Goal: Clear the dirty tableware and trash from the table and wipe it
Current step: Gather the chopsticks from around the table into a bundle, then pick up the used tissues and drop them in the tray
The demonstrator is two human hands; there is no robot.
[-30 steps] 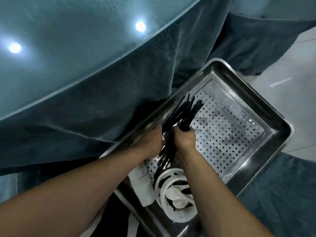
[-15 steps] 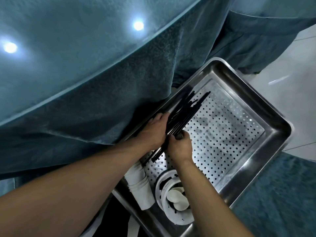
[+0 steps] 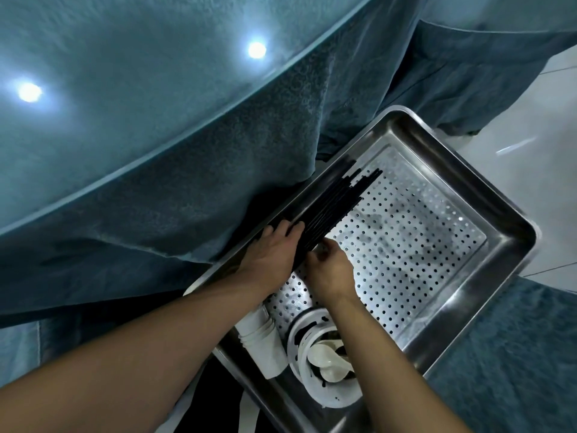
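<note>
Head view: nearest in the perforated stainless-steel tray [image 3: 512, 245], stacked white bowls [image 3: 327, 364] and white cups [image 3: 265, 345] are lying. Beyond them, the left hand [image 3: 268, 257], fingers straight, and the right hand [image 3: 331, 270], fingers curled, are touching the black chopsticks bundle [image 3: 331, 210] against the tray's far-left wall.

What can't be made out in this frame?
- Head view: near ends of the black chopsticks, covered by the left hand and right hand.
- Bowl stack contents, partly behind the right forearm.
- Tray near corner, cut off by the bottom edge.
</note>
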